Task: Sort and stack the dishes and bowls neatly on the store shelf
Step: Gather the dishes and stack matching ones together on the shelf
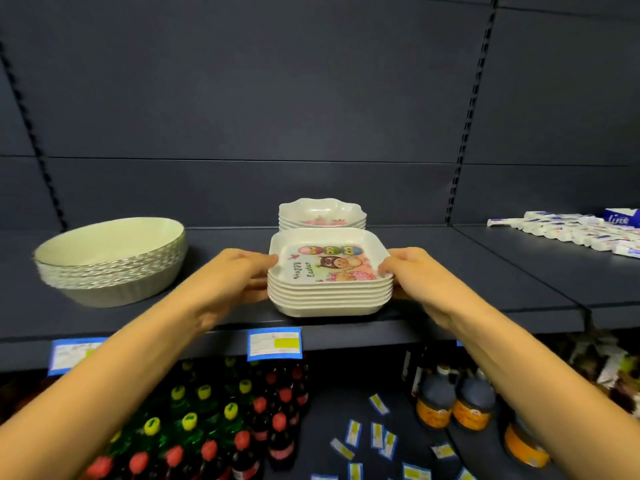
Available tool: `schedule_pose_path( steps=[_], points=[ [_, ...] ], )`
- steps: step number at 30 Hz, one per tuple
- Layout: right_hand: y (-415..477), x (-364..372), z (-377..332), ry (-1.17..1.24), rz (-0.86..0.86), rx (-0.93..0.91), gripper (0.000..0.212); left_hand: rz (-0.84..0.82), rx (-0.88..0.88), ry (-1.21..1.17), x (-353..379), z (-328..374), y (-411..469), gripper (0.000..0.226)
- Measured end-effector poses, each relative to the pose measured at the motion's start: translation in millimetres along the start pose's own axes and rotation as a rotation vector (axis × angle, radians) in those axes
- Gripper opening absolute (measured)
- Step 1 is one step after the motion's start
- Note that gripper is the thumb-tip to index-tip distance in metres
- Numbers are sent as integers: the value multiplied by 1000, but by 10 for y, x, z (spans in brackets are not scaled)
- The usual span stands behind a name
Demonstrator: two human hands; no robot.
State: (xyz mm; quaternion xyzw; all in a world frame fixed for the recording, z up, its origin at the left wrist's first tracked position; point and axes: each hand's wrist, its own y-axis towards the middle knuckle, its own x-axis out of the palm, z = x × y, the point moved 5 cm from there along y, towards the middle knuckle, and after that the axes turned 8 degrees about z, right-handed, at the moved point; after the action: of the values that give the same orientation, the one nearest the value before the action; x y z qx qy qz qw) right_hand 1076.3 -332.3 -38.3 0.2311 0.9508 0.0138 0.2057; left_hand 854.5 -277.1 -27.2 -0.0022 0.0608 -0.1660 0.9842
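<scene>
A stack of several square white dishes (pixel 329 292) with a "Happy Easter" print sits near the front edge of the dark shelf (pixel 485 271). My left hand (pixel 239 275) grips the stack's left side, thumb on the top rim. On the opposite side my right hand (pixel 408 271) holds the stack the same way. Directly behind stands a shorter stack of wavy-rimmed white bowls (pixel 322 214) with a pink print. Far left on the shelf rests a stack of large round cream bowls (pixel 110 265) with ribbed sides.
Small white and blue packets (pixel 571 233) lie on the neighbouring shelf at the right. Below, bottles with yellow and red caps (pixel 214 424) stand at the left and dark jugs (pixel 453 400) at the right. Blue price tags (pixel 274 344) hang on the shelf's front edge.
</scene>
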Motion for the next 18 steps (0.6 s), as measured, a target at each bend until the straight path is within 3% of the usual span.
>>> schedule_pose_path(
  steps=[4,7,18],
  points=[
    [25,370,-23,1,-47,23,26,39,-31,48,-337,-142,11,27],
    [88,591,-60,-5,-50,41,35,89,-55,72,-503,-225,60,26],
    [403,935,-158,-41,-27,50,35,235,-59,173,-687,-219,422,27]
  ],
)
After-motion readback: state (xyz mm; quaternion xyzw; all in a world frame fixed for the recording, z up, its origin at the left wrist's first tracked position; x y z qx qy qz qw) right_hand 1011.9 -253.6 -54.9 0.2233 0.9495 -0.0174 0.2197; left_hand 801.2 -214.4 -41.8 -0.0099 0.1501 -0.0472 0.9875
